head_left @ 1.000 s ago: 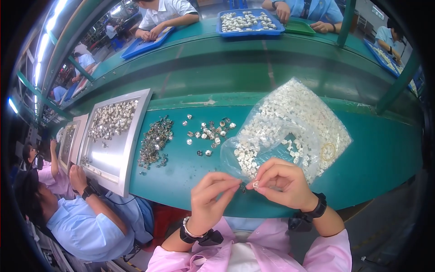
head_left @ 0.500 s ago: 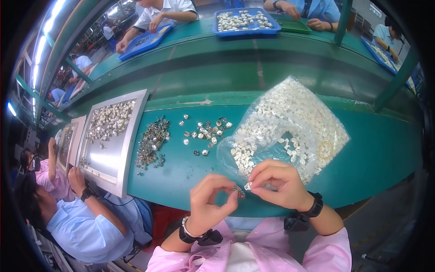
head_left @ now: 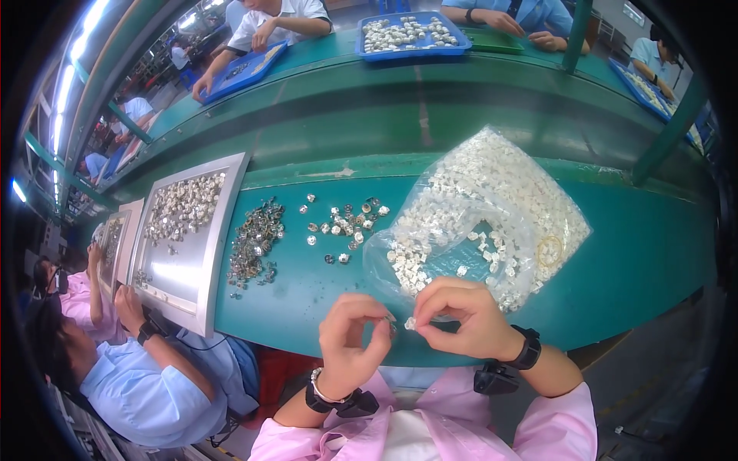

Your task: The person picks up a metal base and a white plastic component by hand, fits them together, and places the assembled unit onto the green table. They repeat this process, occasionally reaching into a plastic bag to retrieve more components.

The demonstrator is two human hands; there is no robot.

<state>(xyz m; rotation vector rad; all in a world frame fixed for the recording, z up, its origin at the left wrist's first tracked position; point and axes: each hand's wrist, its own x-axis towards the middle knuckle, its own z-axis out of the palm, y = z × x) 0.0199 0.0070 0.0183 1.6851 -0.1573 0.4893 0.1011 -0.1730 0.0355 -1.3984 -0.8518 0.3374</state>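
Over the near edge of the green bench, my left hand (head_left: 354,336) pinches a small metal part (head_left: 392,326) between thumb and fingertips. Facing it, my right hand (head_left: 465,319) pinches a small white plastic part (head_left: 411,323). The two parts are close together, with a narrow gap between them. Just beyond my right hand lies a clear plastic bag (head_left: 503,184) full of white parts, its mouth spread toward me. Past my left hand is a loose group of white-and-metal pieces (head_left: 350,223), and left of that a heap of dark metal parts (head_left: 257,242).
A metal-framed tray (head_left: 223,230) with a pile of white parts stands at the left, where a co-worker in blue (head_left: 154,384) sits. Across a green ledge, other people work at blue trays (head_left: 415,55). A green post (head_left: 673,138) rises at the right.
Both hands have shifted slightly left, with the white part brought nearer the metal one. The metal part has turned and shows less between my left fingers.
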